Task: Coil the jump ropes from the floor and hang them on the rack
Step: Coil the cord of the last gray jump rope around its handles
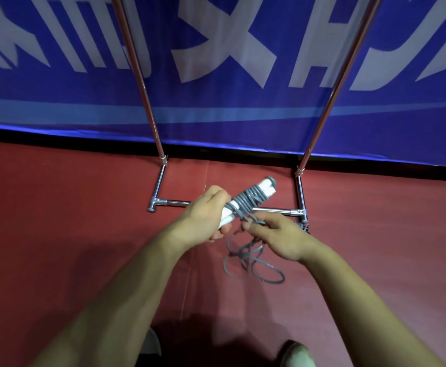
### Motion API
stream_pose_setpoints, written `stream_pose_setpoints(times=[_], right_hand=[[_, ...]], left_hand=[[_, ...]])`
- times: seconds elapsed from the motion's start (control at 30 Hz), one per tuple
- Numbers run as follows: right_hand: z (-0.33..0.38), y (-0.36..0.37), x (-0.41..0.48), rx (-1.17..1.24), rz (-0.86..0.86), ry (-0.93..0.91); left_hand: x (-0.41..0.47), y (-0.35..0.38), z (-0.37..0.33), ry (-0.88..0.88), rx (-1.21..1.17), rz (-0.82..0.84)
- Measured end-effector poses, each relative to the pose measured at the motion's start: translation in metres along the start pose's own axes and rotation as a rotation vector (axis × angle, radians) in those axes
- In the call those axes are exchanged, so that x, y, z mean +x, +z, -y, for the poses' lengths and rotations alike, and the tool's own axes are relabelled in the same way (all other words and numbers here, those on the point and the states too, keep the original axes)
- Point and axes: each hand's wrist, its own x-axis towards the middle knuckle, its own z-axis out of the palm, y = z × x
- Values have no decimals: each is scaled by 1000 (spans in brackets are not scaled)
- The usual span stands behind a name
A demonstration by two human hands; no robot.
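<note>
My left hand (206,215) grips the white handles (262,188) of a jump rope, which point up and to the right. Grey rope (248,201) is wound in several turns around the handles. My right hand (277,234) pinches the grey rope just below the wound part. The loose rest of the rope (253,263) hangs in tangled loops under my hands, above the red floor. The chrome rack (174,203) stands right behind my hands, its two uprights (147,102) rising out of the top of the view.
A blue banner with large white lettering (216,49) runs along the wall behind the rack. The red floor (71,221) spreads left and right. My shoes (296,353) show at the bottom edge. Another dark bit of rope (304,227) lies by the rack's right foot.
</note>
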Motion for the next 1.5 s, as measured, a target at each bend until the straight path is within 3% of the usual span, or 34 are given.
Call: stream_pose_setpoints(times=[0.1,0.2,0.27,0.37,0.43,0.6,0.77,0.87,0.97,1.1,1.3,1.5], right_hand=[[15,7,-3,-102,109,61],[36,6,-5,-55,185,72],[45,3,-7,-127,204,59],[54,3,-10,-220,159,-23],[58,2,-11,-167,90,-71],[60,-17,-14,-70,-22,-45],[54,-43,-25,-39,5,-56],[45,-54,-28,15,-14,3],[40,-56,-29,30,20,71],[42,-48,-27,20,41,101],[43,-29,-16,163,-84,142],[52,-35,-14,498,-148,167]], left_hand=[[7,-1,-1,-129,-362,37],[6,-4,-6,-129,-371,27],[8,-5,-2,-105,-240,-62],[11,-8,12,4,204,-234],[10,-8,16,35,464,-259],[9,5,10,-18,767,-128],[3,12,8,8,775,112],[-8,12,-4,70,704,178],[-13,15,-8,128,789,277],[-12,27,0,142,945,283],[-8,35,5,165,1016,163],[-9,36,9,62,889,342]])
